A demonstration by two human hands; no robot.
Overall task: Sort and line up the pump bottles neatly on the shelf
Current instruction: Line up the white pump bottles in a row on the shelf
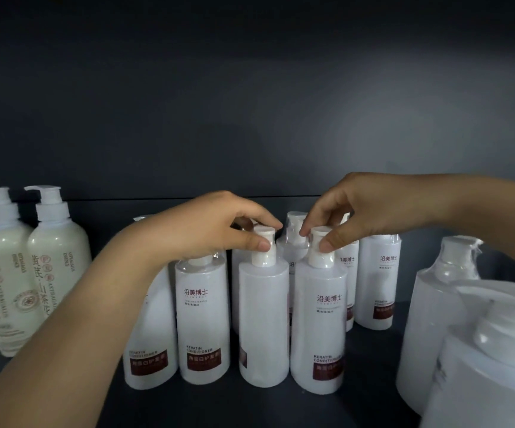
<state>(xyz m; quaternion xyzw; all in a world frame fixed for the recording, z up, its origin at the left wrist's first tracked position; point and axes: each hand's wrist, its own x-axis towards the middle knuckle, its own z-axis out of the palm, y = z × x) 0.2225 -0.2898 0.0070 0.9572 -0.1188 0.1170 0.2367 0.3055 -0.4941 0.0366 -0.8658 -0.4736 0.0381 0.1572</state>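
Several white keratin conditioner pump bottles stand in the middle of the dark shelf (370, 396). My left hand (216, 227) pinches the pump top of a front bottle (264, 322) whose label is turned away to the side. My right hand (370, 205) pinches the pump top of the bottle beside it (319, 332), whose label faces roughly forward. Two more front bottles (203, 319) stand to the left, partly behind my left forearm. Other white bottles (379, 282) stand in a row behind.
Two cream-coloured pump bottles (55, 261) with beige labels stand at the far left. Large shrink-wrapped white pump bottles (435, 319) crowd the right foreground. The dark back wall (250, 118) rises behind the rows.
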